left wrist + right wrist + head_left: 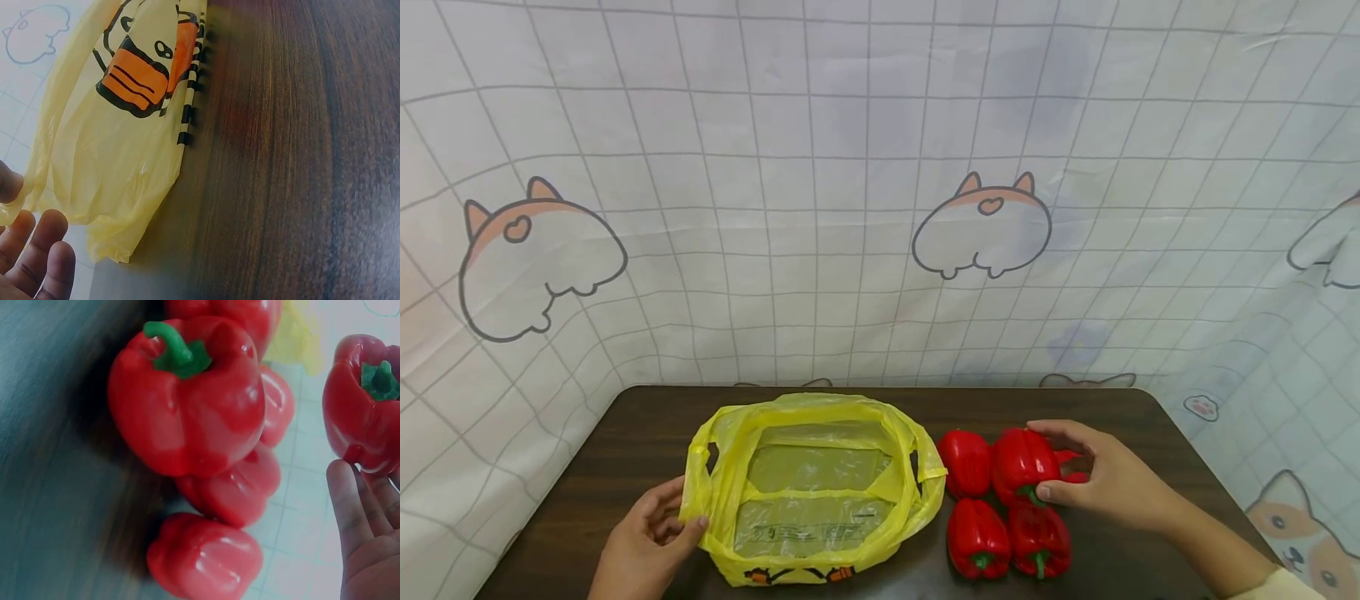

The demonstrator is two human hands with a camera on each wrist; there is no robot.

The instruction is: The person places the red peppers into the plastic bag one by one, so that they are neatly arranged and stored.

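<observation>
A yellow plastic bag (pixel 895 533) stands with its mouth spread wide on the table, left of centre. My left hand (pixel 643 533) pinches its left rim between thumb and fingers. In the left wrist view, the bag's side (pixel 119 169) shows an orange-and-black cartoon print, and the fingers (pixel 47 231) are at its edge. On the right, my right hand (pixel 1123 487) holds a red bell pepper (pixel 1024 460) with a green stem. The right wrist view shows this held pepper (pixel 347 406) raised beside the others, with fingertips against its lower end.
Several more red bell peppers (pixel 977 540) sit close together on the dark wooden table (pixel 591 467), right of the bag. One of them (pixel 1078 477) is partly hidden behind my right hand. A white grid-patterned cloth (pixel 850 317) with cartoon animals hangs behind and beside the table.
</observation>
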